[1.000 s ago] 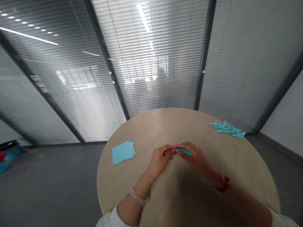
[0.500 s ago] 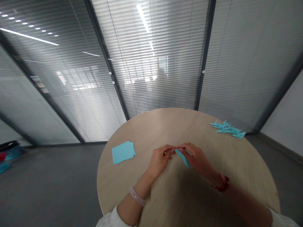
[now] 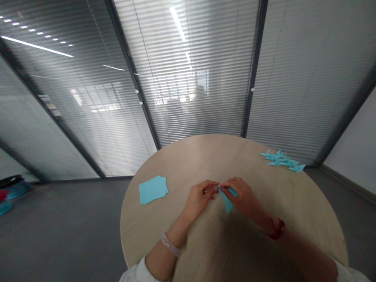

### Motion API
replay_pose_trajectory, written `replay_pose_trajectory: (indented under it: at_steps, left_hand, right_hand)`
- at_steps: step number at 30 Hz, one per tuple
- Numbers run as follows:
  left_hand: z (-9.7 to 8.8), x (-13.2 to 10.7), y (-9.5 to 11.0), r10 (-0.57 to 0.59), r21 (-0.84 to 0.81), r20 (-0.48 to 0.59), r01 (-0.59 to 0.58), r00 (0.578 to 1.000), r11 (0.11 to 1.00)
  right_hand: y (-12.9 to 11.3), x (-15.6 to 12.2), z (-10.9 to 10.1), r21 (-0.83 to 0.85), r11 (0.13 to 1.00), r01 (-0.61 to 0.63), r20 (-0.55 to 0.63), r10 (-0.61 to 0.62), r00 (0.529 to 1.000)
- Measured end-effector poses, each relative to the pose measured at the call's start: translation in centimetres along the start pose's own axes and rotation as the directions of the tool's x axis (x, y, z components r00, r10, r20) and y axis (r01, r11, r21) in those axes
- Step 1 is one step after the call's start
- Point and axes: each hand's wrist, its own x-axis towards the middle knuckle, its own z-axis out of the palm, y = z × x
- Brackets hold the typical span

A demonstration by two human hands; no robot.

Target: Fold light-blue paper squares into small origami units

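A small folded piece of light blue paper [image 3: 226, 199] is held just above the round wooden table [image 3: 182, 156], its long point hanging down toward me. My left hand [image 3: 198, 199] pinches its upper left tip with closed fingers. My right hand [image 3: 244, 197] grips the upper right part, fingers curled over the paper. The two hands meet at the middle of the table. A pale bangle sits on my left wrist and a red cord on my right wrist.
A stack of flat light blue paper squares [image 3: 152, 188] lies on the table's left side. Several folded blue paper figures [image 3: 282, 160] lie in a cluster at the far right edge. Glass walls with blinds stand behind the table; grey floor surrounds it.
The blue paper has swung from lying flat under my right fingers to pointing downward between the hands. Both hands stay in nearly the same place.
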Motion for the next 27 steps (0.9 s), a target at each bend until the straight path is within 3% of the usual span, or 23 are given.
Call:
replay_pose_trajectory:
  at_steps: [13, 23, 27]
  left_hand:
    - [0.0, 0.0, 0.3, -0.069, -0.140, 0.042, 0.074, 0.997, 0.987]
    - [0.3, -0.4, -0.7, -0.054, 0.010, 0.119, 0.053, 0.991, 0.999]
    - [0.3, -0.4, -0.8, -0.067, 0.006, 0.137, 0.066, 0.988, 0.998]
  right_hand:
    - [-0.5, 0.3, -0.8, -0.058, 0.989, 0.134, 0.036, -0.132, 0.991]
    - [-0.4, 0.0, -0.7, -0.126, 0.976, 0.176, 0.200, -0.149, 0.968]
    - [-0.4, 0.0, -0.6, -0.105, 0.983, 0.151, 0.203, -0.128, 0.971]
